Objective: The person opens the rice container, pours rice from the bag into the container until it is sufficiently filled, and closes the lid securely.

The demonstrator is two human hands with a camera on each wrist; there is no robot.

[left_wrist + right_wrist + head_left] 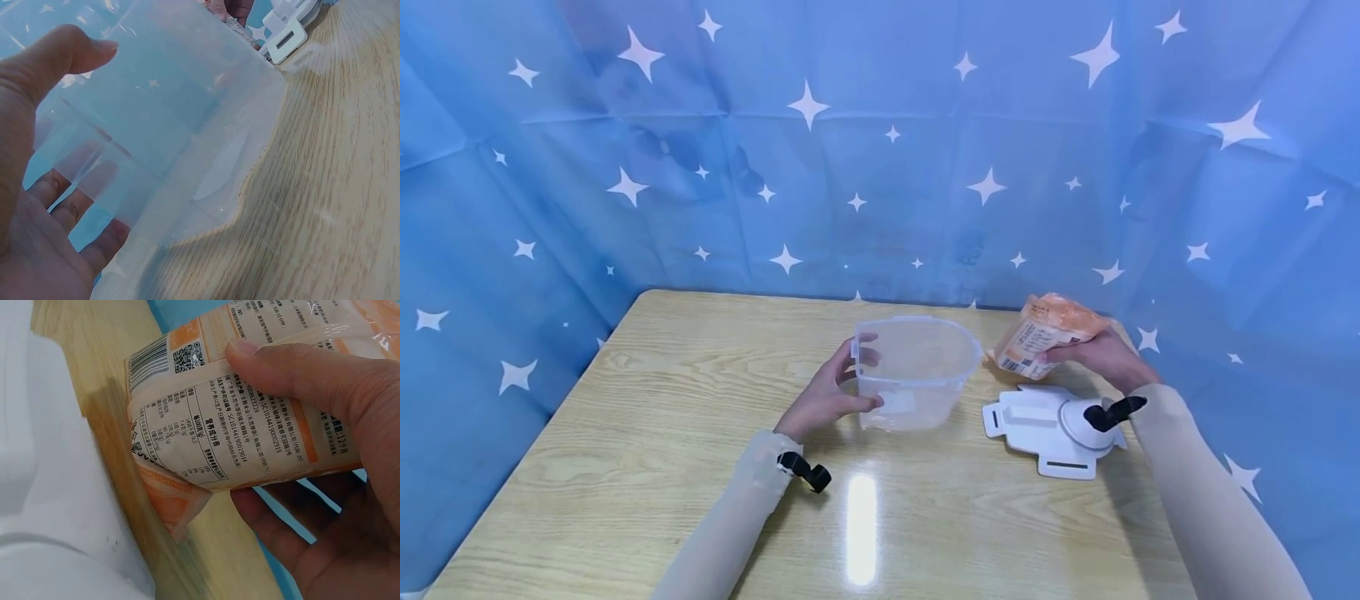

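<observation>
My left hand [829, 400] grips the left side of a clear plastic container [917, 407], thumb at its front and fingers round the back. The container stands upright on the table with its mouth uncovered. In the left wrist view its see-through wall [162, 125] shows the fingers behind it. At the right, my right hand [1105, 358] holds an orange and white bag of rice [1037, 337], tilted, near the table's back edge. The right wrist view shows the thumb across the bag's printed label [206, 425] and fingers beneath.
A white lid [1037, 429] with side flaps and a round cap lies on the wooden table [647, 450], right of the container and in front of the bag. A blue star-patterned curtain [880, 225] hangs behind the table and at both sides.
</observation>
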